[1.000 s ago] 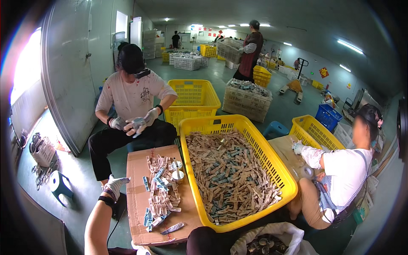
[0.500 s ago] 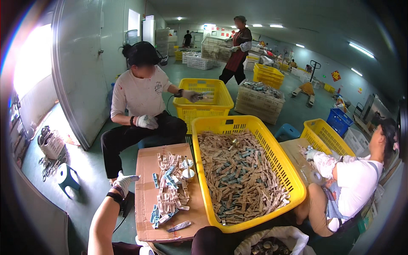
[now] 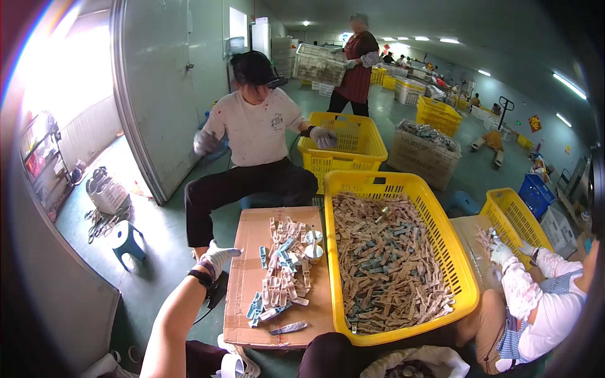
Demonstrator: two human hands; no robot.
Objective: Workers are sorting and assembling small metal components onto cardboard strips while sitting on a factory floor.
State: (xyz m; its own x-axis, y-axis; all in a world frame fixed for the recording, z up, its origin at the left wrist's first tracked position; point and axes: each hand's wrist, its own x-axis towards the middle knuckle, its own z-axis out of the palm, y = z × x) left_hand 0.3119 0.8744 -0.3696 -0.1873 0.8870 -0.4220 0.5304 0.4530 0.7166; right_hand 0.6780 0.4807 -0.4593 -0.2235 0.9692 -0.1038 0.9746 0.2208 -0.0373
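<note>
My left hand (image 3: 220, 256), in a white glove with a black band at the wrist, hovers by the left edge of a cardboard sheet (image 3: 249, 309). A finger points right and the hand holds nothing. On the cardboard lies a loose pile of pale pink and blue plastic clothes pegs (image 3: 277, 286). Beside them are small white tubs (image 3: 313, 251) with a stick standing in one. A slim greyish object (image 3: 288, 328) lies near the front edge. A large yellow crate (image 3: 467, 296) full of brown, pink and blue pegs (image 3: 391, 258) stands to the right. My right hand is out of view.
A person in a white shirt (image 3: 261, 132) sits opposite, by another yellow crate (image 3: 346, 165). Someone at right (image 3: 548, 302) handles pegs. A standing person (image 3: 359, 63) carries a white crate. A blue stool (image 3: 128, 244) stands left; a white sack (image 3: 441, 359) sits in front.
The view has swung left, so everything sits farther right. The person opposite has raised a hand, now blurred. The standing person has turned with the white crate. My left hand keeps its pose.
</note>
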